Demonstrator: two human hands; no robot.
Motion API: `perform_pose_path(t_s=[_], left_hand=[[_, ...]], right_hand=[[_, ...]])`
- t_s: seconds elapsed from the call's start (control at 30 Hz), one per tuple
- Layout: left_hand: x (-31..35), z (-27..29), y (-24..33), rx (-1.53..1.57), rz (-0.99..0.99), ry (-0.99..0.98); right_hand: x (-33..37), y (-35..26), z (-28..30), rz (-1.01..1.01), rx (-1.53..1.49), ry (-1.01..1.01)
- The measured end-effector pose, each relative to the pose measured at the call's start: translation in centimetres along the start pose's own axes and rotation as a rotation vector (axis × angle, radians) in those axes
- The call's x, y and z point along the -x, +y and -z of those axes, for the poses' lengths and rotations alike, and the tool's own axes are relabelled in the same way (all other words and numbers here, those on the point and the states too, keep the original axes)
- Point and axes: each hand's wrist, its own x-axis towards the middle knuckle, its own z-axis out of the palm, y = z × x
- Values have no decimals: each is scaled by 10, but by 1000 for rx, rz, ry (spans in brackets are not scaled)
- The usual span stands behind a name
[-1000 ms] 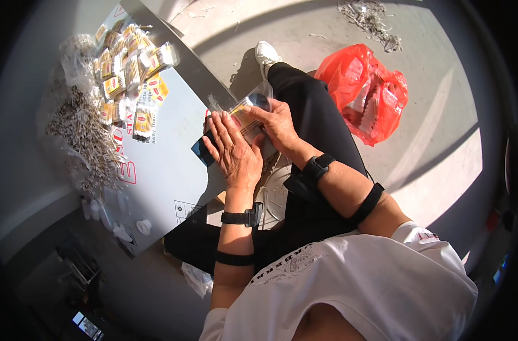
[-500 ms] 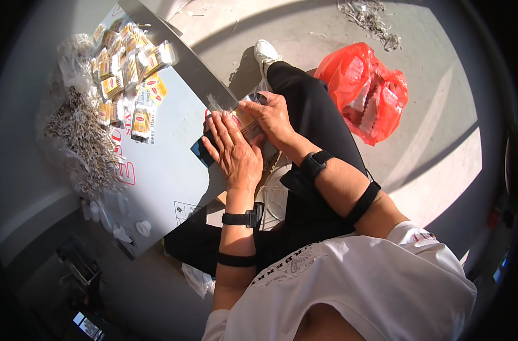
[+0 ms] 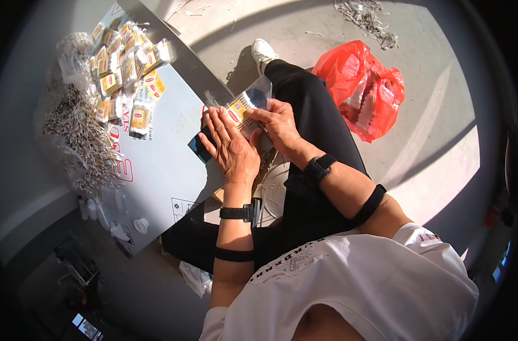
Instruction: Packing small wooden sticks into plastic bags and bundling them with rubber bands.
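Note:
My right hand pinches a clear plastic packet of cotton swabs with a yellow label, its thumb on top. The packet's clear end sticks out beyond these fingers. My left hand lies flat with fingers stretched, their tips against the packet's other end. Beside the left thumb, a dark blue flat piece rests at the edge of the grey-white board. Further left on the board is a pile of filled swab packets. Next to it, loose cotton swabs spill by a clear bag.
A red plastic bag with packets inside stands on the floor at right. Loose swabs lie heaped on the floor beyond. Small white items sit at the board's near left corner. My black-trousered leg extends right of the board.
My right hand has moved slightly right and nearer along the packet, so more of the label and clear end shows. The left hand stays nearly in place.

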Motion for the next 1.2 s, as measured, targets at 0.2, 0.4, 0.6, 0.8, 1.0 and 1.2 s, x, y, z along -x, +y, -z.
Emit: perform_pose_path(t_s=[0.2, 0.4, 0.6, 0.8, 1.0, 1.2], left_hand=[[1, 0, -1, 4, 18, -9], [-1, 0, 0, 2, 9, -25], [0, 0, -2, 8, 16, -31], [-1, 0, -3, -3, 12, -46], [0, 3, -1, -9, 8, -41], [-1, 0, 0, 6, 0, 1]], right_hand=[[-3, 1, 3, -45, -18, -17], [-23, -2, -6, 41, 127, -1], [-22, -3, -10, 61, 156, -23], [-22, -11, -15, 11, 185, -8], [-12, -16, 3, -138, 61, -93], [-15, 4, 8, 4, 172, -32]])
